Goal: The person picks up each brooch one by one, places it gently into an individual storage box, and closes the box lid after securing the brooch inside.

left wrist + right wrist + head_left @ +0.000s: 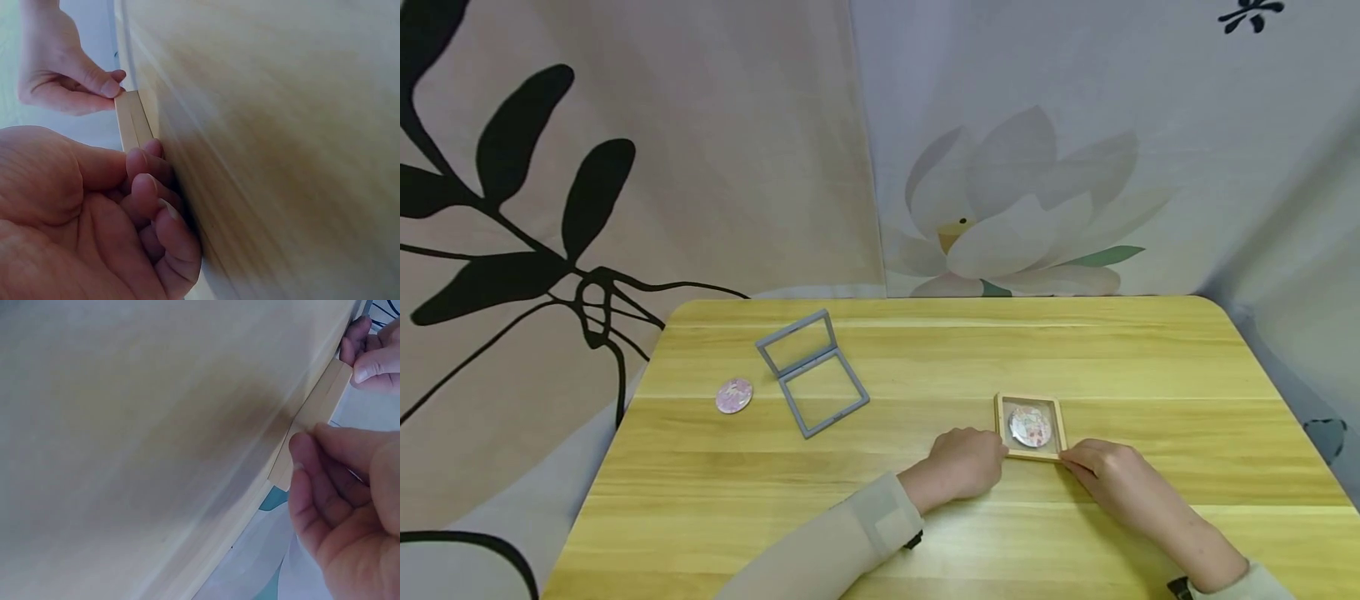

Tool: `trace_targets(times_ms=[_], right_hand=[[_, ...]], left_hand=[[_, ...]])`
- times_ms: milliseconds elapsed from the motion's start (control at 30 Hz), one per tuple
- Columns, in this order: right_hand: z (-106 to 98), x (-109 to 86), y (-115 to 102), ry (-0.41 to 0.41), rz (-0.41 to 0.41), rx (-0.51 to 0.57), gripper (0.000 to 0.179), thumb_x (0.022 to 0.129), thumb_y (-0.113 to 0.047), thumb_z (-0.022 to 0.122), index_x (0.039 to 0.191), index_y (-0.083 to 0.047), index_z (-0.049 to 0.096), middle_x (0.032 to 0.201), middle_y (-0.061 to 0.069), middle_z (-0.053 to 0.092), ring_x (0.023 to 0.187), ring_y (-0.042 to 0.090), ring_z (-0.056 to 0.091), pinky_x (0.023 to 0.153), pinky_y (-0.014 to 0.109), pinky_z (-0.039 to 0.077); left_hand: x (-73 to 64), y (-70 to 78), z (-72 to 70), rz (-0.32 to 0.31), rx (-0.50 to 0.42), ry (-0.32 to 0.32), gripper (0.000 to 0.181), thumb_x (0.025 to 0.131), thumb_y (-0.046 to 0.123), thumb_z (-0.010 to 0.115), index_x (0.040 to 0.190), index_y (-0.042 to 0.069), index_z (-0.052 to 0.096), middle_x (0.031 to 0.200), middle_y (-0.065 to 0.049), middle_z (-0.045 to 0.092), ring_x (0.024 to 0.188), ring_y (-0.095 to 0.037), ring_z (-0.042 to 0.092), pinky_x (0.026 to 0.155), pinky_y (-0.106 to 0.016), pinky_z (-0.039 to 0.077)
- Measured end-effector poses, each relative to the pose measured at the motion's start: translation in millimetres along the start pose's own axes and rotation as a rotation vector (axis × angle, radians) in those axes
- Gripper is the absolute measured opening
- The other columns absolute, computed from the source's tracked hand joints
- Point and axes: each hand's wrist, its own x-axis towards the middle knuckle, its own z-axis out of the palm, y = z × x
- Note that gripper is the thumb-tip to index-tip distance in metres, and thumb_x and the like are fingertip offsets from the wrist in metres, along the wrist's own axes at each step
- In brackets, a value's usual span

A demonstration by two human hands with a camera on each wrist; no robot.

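A small square wooden frame (pixel 1032 456) lies on the right half of the table, with a round, shiny, speckled disc (pixel 1030 426) inside its border. At the near left corner, my left hand (pixel 966 464) pinches the frame, its fingers curled. My right hand (pixel 1112 479) pinches the near right corner between thumb and fingers. The wrist views show the frame's pale side (pixel 132 122) between the two hands, low at the tabletop. A thin seam runs along that side (pixel 315 415) in the right wrist view.
Farther left on the wooden table (pixel 925 350) lies a grey hinged double frame (pixel 808 362), opened out flat. Beside it is a round pinkish disc (pixel 733 396). A printed curtain (pixel 760 167) hangs behind the table's far edge.
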Motion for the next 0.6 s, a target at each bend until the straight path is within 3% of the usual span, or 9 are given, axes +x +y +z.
trace_targets(times_ms=[367, 500, 600], right_hand=[[-0.4, 1.8, -0.3, -0.009, 0.045, -0.004, 0.027, 0.072, 0.01, 0.089, 0.088, -0.01, 0.08, 0.082, -0.005, 0.075, 0.073, 0.007, 0.07, 0.062, 0.023, 0.057], [-3.6, 4.7, -0.9, 0.013, 0.061, -0.035, 0.024, 0.072, 0.004, 0.091, 0.087, -0.01, 0.08, 0.081, -0.004, 0.076, 0.07, 0.008, 0.071, 0.059, 0.024, 0.057], [-7.5, 9.4, -0.8, 0.043, 0.06, -0.066, 0.023, 0.071, 0.0, 0.092, 0.089, -0.009, 0.08, 0.082, -0.001, 0.077, 0.068, 0.01, 0.07, 0.056, 0.026, 0.056]], left_hand=[[-0.7, -1.8, -0.7, 0.002, -0.012, 0.011, 0.043, 0.113, 0.038, 0.045, 0.077, 0.021, 0.062, 0.063, 0.003, 0.046, 0.055, -0.012, 0.045, 0.051, -0.03, 0.043], [-6.5, -7.0, -4.5, 0.026, -0.121, 0.043, 0.038, 0.113, 0.039, 0.047, 0.085, 0.022, 0.065, 0.064, 0.005, 0.049, 0.057, -0.011, 0.046, 0.054, -0.029, 0.041], [-14.6, -15.6, -10.2, 0.072, -0.224, 0.103, 0.036, 0.112, 0.038, 0.05, 0.083, 0.021, 0.062, 0.063, 0.006, 0.049, 0.053, -0.01, 0.042, 0.052, -0.028, 0.037]])
